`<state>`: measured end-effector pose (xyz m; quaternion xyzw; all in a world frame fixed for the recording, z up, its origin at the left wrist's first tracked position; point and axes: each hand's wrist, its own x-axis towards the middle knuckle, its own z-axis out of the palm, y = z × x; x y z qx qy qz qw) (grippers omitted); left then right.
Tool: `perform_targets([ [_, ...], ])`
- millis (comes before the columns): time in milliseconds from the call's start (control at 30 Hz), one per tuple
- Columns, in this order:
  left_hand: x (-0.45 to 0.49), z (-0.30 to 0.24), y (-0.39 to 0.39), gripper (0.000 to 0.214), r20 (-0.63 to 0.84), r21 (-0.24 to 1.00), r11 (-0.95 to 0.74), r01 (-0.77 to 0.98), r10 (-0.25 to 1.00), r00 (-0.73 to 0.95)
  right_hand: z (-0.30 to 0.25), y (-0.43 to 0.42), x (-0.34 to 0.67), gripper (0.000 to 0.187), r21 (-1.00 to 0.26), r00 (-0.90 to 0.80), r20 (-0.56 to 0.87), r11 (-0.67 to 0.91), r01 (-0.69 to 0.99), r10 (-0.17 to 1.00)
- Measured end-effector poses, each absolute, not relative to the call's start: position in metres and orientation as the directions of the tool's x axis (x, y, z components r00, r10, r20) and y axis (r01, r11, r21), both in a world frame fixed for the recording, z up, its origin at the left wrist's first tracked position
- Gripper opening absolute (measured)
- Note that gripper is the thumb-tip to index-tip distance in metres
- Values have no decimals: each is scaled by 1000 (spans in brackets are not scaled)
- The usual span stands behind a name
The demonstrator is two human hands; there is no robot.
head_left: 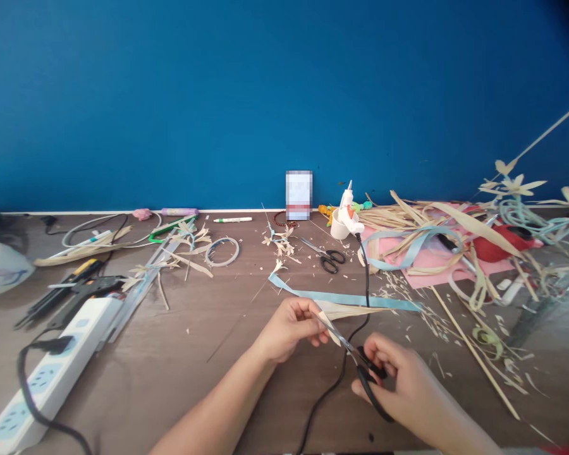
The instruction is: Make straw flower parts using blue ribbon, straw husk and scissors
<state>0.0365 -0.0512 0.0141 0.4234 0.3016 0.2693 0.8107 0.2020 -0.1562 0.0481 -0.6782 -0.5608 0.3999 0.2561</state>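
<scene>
My left hand (291,328) pinches a pale dried leaf strip (348,309) just above the brown table, the strip pointing right. My right hand (403,382) has its fingers through the black handles of small scissors (355,357). The scissor blades reach up to the strip right beside my left fingertips. A light blue ribbon (346,297) lies flat on the table just behind the strip. A black cable (334,385) runs beneath both hands.
A white glue gun (347,212) stands in a cup at the back, its cord trailing toward me. Second scissors (329,258) lie near it. A heap of leaf strips and pink paper (431,259) fills the right. A power strip (52,373) and tools sit left.
</scene>
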Motion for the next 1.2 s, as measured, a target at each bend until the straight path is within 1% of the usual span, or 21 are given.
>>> perform_targets([
  [267,37,14,-51,22,-263,837,514,-187,679,686,42,-157,202,19,-797,74,-233,-234,556,970],
  [500,36,12,-51,20,-253,833,517,-196,672,696,44,-158,202,20,-790,56,-272,-256,557,961],
  [733,37,13,-51,23,-259,839,514,-180,667,698,43,-159,203,22,-816,63,-291,-282,506,955],
  [1000,37,14,-51,22,-263,845,512,-158,653,710,35,-159,208,24,-792,97,-308,-311,524,946],
  [1133,37,13,-51,21,-258,850,505,-147,644,720,41,-160,208,24,-772,96,-350,-345,534,932],
  [1200,37,12,-52,20,-255,850,503,-153,648,718,43,-162,210,24,-782,127,-332,-348,516,935],
])
